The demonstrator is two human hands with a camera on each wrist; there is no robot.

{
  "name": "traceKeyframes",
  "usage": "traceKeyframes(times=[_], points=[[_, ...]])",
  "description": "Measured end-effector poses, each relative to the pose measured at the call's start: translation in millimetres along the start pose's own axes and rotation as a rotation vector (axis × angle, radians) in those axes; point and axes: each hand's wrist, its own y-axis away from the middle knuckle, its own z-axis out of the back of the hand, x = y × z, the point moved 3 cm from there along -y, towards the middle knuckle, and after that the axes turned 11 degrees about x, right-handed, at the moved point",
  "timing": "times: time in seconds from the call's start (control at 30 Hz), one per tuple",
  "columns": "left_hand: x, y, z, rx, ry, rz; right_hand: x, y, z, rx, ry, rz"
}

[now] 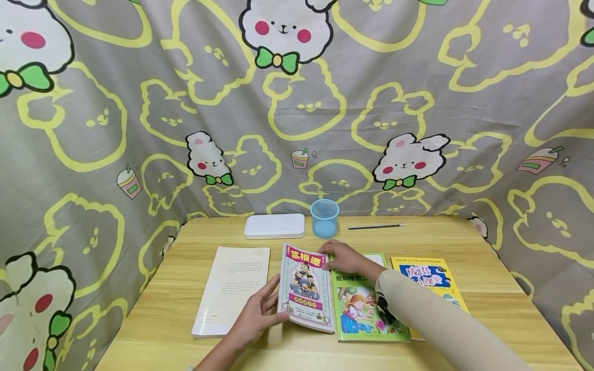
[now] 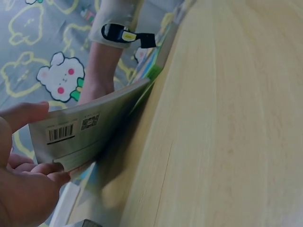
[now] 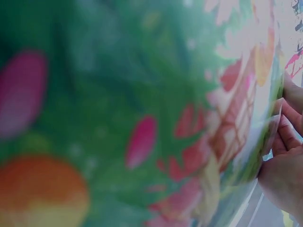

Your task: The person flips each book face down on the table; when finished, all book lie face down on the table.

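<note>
both hands tilt the pink-covered paperback book (image 1: 303,288): left hand (image 1: 257,314) grips its lower edge, right hand (image 1: 345,257) pinches the top corner. next it needs laying flat on the wooden desk (image 1: 487,304).

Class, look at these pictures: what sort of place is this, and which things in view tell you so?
Probably a home study or reading corner. A wooden table carries several children's books, among them the pink-covered book both hands hold, plus a pencil. A cartoon rabbit cloth hangs behind as a backdrop.

blue cup (image 1: 325,218), white box (image 1: 275,225), pencil (image 1: 376,226)
</note>
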Motion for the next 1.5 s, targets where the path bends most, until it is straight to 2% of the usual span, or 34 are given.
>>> traceKeyframes(times=[0.2,0.47,0.6,0.97,1.2,1.5], points=[[1.3,-2.5,-3.0,0.032,0.077,-0.028,-0.7,0.1,-0.1,0.001,-0.001,-0.001],[1.2,-5.1,-3.9,0.047,0.100,-0.043,-0.9,0.6,0.6,0.002,0.008,0.013],[0.4,-7.1,-3.7,0.034,0.125,-0.046,-1.2,0.6,1.0,-0.001,0.011,0.015],[-1.0,-7.9,-5.8,0.009,0.117,-0.003,-1.1,2.0,-0.5,-0.013,-0.096,-0.041],[-2.8,-7.0,-7.2,0.039,0.125,-0.023,2.9,-0.3,-0.5,-0.006,-0.147,-0.029],[-5.4,-5.6,-7.6,0.064,0.121,-0.046,12.9,-5.3,1.2,-0.026,-0.154,0.007]])
